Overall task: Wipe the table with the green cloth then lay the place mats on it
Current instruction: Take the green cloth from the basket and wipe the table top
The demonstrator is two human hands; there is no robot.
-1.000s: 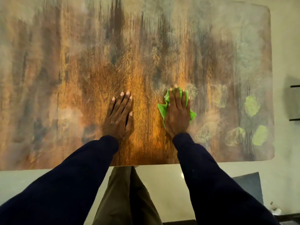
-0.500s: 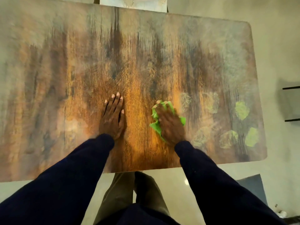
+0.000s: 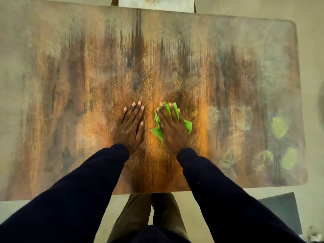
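Observation:
A wooden table (image 3: pixel 87 102) with streaky brown grain fills the view. My right hand (image 3: pixel 172 128) lies flat with straight fingers on the crumpled green cloth (image 3: pixel 188 125), pressing it to the tabletop near the middle front. My left hand (image 3: pixel 130 125) rests flat on the bare wood just to the left of the cloth, fingers straight. Faint green smears (image 3: pixel 279 127) show on the right part of the table. No place mats are in view.
A pale chair back (image 3: pixel 156 2) stands at the table's far edge. A dark grey mat (image 3: pixel 282 209) lies on the floor at the near right corner. My legs stand at the table's front edge.
My right hand has slid the cloth left and then forward again, fingers now pointing away from me. My left hand stays planted; the view has shifted so more of the far edge shows.

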